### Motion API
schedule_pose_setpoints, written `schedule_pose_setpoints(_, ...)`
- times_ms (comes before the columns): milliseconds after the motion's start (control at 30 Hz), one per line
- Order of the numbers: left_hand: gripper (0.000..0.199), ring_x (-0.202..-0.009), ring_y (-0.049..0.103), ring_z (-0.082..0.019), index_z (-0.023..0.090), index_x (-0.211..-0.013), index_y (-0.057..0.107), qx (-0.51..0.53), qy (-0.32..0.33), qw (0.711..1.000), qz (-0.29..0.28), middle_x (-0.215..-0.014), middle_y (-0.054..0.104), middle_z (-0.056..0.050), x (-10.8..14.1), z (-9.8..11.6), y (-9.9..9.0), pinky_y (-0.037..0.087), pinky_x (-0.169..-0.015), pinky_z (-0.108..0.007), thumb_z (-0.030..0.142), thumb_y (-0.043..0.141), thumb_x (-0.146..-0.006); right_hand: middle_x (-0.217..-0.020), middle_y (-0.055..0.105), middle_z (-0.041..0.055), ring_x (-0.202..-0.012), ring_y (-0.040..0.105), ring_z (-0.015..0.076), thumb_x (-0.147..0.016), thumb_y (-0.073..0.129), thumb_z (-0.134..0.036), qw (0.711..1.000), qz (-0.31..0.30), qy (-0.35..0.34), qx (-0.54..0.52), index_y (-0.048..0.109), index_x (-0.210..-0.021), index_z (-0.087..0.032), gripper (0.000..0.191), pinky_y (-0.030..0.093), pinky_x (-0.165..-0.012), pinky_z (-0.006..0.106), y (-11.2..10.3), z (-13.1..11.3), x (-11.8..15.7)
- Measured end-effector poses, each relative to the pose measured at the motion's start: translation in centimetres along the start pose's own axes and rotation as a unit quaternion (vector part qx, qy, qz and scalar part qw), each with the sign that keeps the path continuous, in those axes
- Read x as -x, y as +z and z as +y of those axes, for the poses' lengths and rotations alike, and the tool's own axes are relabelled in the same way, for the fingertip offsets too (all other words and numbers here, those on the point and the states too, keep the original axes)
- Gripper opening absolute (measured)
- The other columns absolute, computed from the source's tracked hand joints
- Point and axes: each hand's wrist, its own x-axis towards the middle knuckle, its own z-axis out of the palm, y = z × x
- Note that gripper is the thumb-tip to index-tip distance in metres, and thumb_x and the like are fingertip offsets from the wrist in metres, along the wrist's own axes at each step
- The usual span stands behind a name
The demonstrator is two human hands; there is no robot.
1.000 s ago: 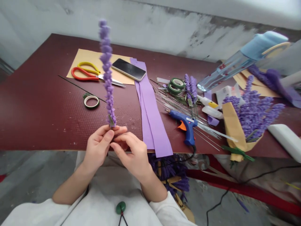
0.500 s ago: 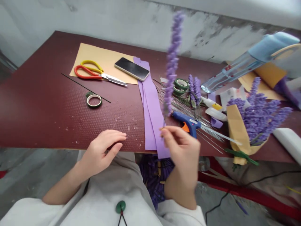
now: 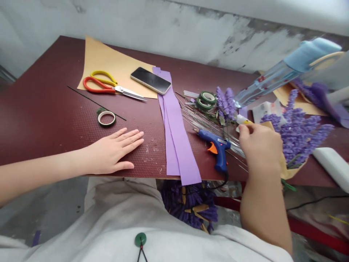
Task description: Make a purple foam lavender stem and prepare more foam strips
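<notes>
My left hand [image 3: 116, 151] lies flat on the dark red table [image 3: 62, 131], fingers spread, below a roll of green tape [image 3: 106, 118]. At the right, my right hand [image 3: 260, 145] is closed beside the paper-wrapped purple flowers [image 3: 302, 127]. Its fingertips are at a small white bottle with a yellow label [image 3: 244, 120]; whether they grip it or something else cannot be made out. Left of that hand is a blue glue gun [image 3: 218, 143], beside thin wires [image 3: 199, 118]. Purple paper strips [image 3: 177, 134] lie between the hands.
Red-and-yellow scissors [image 3: 116, 88] and a phone [image 3: 151, 80] rest on tan paper [image 3: 109, 58]. Green tape rolls [image 3: 205, 100] and small purple flowers [image 3: 225, 103] lie near a tilted blue bottle [image 3: 289, 69]. Purple flowers [image 3: 191, 207] are below the table edge.
My left hand has moved forward onto the table and flattened. My right hand has swung right, away from the strips. The long purple flower stalk it held upright no longer shows in it.
</notes>
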Motion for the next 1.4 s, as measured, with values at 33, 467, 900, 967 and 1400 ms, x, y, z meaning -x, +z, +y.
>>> schedule_pose_setpoints(33,0.066,-0.145,0.015,-0.02,0.018,-0.148,0.022,0.002,0.006,1.0,-0.01,-0.156,0.019,-0.006,-0.1,-0.3,0.0,0.002,-0.119,-0.035,0.052,0.037,-0.093,-0.083,0.064,0.0198,-0.078,0.06,0.0273,-0.089,0.037,-0.046,1.0,0.0,0.007,0.004,0.066,-0.088,-0.013,0.043,0.033,-0.064,0.038,-0.1,-0.2,0.9)
schedule_pose_setpoints(467,0.07,-0.145,0.016,-0.022,0.015,-0.148,0.022,0.004,-0.008,1.0,0.014,-0.156,0.019,-0.01,-2.1,-1.9,0.6,0.008,-0.119,-0.036,0.055,0.036,-0.092,-0.074,0.065,0.0096,-0.075,0.065,0.0334,-0.079,0.048,-0.062,0.991,-0.135,0.004,0.001,0.039,-0.124,-0.014,0.067,0.04,-0.06,0.035,2.0,-1.3,5.7)
schedule_pose_setpoints(900,0.08,-0.145,0.012,-0.025,0.017,-0.149,0.018,0.042,0.027,0.999,0.005,-0.156,0.018,-0.008,-0.7,-1.5,0.6,0.007,-0.119,-0.041,0.059,0.045,-0.086,-0.105,0.064,0.0175,-0.087,0.063,0.0333,-0.087,0.038,-0.058,0.999,-0.018,-0.034,0.034,0.038,-0.132,-0.014,0.063,0.041,-0.06,0.035,0.5,-3.3,4.3)
schedule_pose_setpoints(967,0.082,-0.145,0.014,-0.027,0.017,-0.149,0.017,0.061,0.04,0.997,0.008,-0.156,0.019,-0.009,0.3,-1.2,0.7,0.009,-0.119,-0.042,0.059,0.047,-0.085,-0.1,0.065,0.012,-0.081,0.063,0.0274,-0.088,0.038,-0.055,0.993,0.031,-0.114,-0.023,0.04,-0.131,-0.017,0.057,0.039,-0.059,0.032,-0.1,-3.6,4.1)
schedule_pose_setpoints(1400,0.041,-0.125,0.05,-0.024,0.014,-0.131,0.049,0.028,0.096,0.99,0.099,-0.129,0.06,-0.011,3.5,-0.3,0.2,0.034,-0.11,-0.038,0.028,0.048,-0.092,-0.084,0.067,0.0098,-0.081,0.06,0.0247,-0.083,0.048,-0.047,0.941,-0.15,-0.302,0.034,0.064,-0.079,-0.019,0.033,0.041,-0.065,0.034,0.3,-14.2,-4.9)
